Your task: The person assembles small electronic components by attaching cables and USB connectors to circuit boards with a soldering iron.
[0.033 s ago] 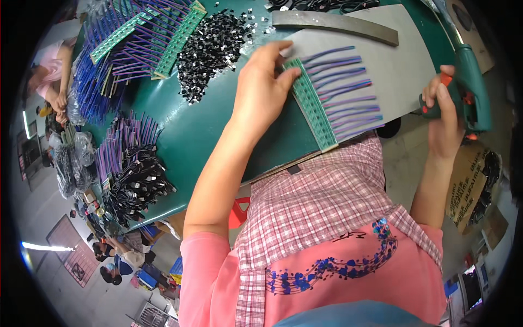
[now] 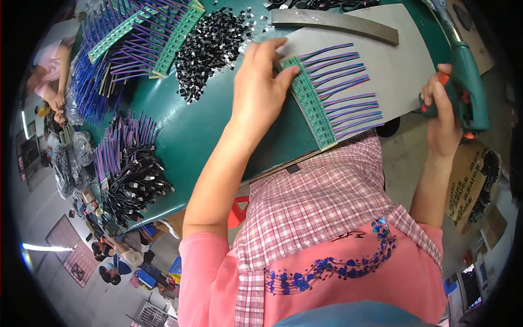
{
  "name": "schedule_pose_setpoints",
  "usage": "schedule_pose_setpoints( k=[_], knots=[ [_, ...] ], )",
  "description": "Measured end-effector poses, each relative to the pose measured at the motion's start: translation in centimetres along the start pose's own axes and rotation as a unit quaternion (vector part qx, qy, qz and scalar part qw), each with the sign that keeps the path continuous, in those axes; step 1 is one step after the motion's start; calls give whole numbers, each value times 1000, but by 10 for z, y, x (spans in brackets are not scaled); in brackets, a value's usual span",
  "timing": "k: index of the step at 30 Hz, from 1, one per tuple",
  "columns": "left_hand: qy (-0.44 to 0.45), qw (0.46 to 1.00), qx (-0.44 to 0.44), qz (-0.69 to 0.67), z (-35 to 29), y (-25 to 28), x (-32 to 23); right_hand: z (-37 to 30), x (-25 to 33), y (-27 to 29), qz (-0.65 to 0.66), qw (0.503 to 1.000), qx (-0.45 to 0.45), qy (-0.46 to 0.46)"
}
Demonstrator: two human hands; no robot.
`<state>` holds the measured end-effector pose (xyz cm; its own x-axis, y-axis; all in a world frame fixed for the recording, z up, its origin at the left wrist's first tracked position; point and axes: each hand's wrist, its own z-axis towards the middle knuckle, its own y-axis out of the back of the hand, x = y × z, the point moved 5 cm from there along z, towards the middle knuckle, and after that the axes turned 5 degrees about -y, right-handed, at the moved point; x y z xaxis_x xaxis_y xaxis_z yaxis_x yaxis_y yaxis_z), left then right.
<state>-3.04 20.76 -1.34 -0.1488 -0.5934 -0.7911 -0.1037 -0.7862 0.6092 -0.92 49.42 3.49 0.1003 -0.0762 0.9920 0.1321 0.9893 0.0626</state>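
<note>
My left hand [image 2: 262,82] pinches the far end of a long green circuit board panel [image 2: 313,106], thumb on its top face. A row of thin blue, purple and red wires [image 2: 348,79] sticks out from the panel's right side. The panel rests partly on a grey sheet, its near end by the table edge. At the right, my right hand [image 2: 444,114] is closed round a green gun-shaped tool [image 2: 471,90] with orange-red parts. It is held beside the sheet, apart from the panel. My fingers hide part of its handle.
A curved metal bar [image 2: 338,24] lies across the grey sheet [image 2: 403,71]. Small black connectors [image 2: 204,57] are heaped left of my hand. Wired panels [image 2: 177,41] and a cable bundle [image 2: 133,185] lie farther left. A carton [image 2: 468,191] stands at the right; people [image 2: 54,71] sit beyond the table.
The panel and my left hand have shifted very slightly left, and the panel's top face shows more clearly. My right hand and the tool have moved slightly left.
</note>
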Motion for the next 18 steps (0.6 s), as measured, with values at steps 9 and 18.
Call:
schedule_pose_setpoints(
  k=[9, 18],
  knots=[
    [-168, 958, 49, 225, -61, -31, -35, 47, -11, -47, -448, 881, 51, 144],
    [-170, 956, 47, 234, -62, -25, -26, 56, -17, -64, -533, 805, 120, 232]
  ],
)
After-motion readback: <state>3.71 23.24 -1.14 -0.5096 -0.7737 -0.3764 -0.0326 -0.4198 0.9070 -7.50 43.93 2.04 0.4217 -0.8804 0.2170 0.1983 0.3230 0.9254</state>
